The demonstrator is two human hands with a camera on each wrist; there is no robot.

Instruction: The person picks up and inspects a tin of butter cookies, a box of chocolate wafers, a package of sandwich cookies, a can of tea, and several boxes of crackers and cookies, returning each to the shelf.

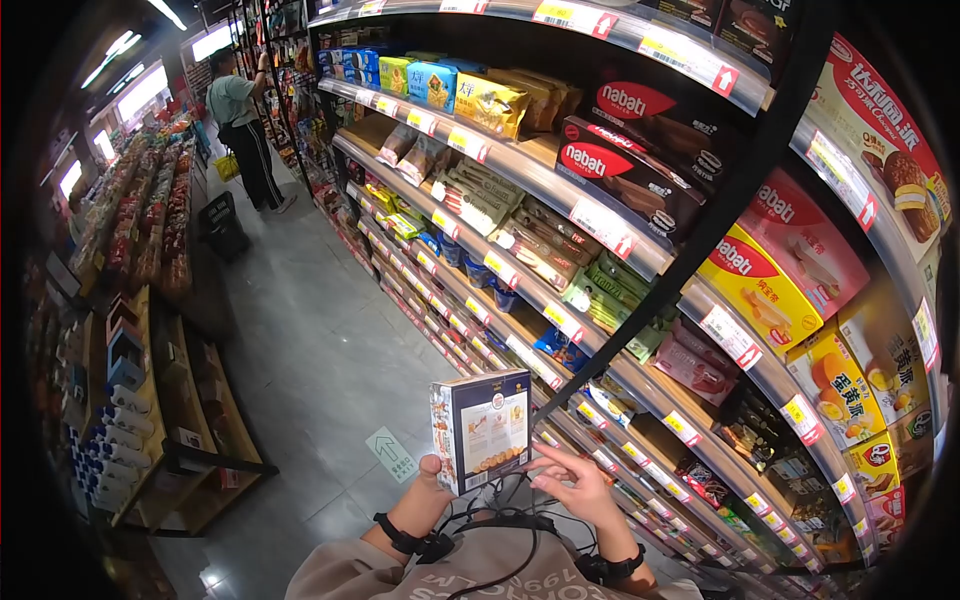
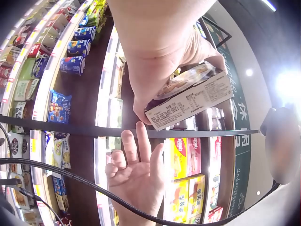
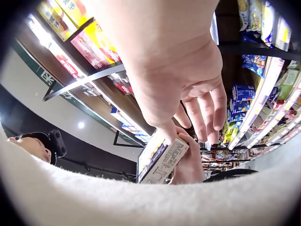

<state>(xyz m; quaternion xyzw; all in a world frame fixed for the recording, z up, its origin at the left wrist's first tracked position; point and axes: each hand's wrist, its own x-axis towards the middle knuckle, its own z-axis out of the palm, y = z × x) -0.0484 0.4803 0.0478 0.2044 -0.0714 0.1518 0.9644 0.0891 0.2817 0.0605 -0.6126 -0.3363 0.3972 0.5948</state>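
A dark blue and white biscuit box (image 1: 487, 430), with round biscuits pictured along its lower part, stands upright in front of the person's chest. The left hand (image 1: 436, 488) grips it at its lower left, thumb along the side. In the left wrist view the box's printed narrow face (image 2: 190, 102) shows, with the left hand (image 2: 174, 56) wrapped about the far part. To the right of the box is the right hand (image 1: 580, 487), its fingers extended toward the lower corner and holding nothing. The right wrist view shows the right hand (image 3: 188, 89) with loosely spread fingers, close over the box (image 3: 164, 157).
Shelves of packaged snacks rise on the right, with red nabati wafer boxes (image 1: 625, 175) and a price-tagged shelf edge (image 1: 600, 228). A low wooden display stand (image 1: 190, 430) is at left. Farther down the aisle stand a person (image 1: 240, 130) and a black basket (image 1: 223, 225). Black cables (image 2: 94, 179) cross the chest.
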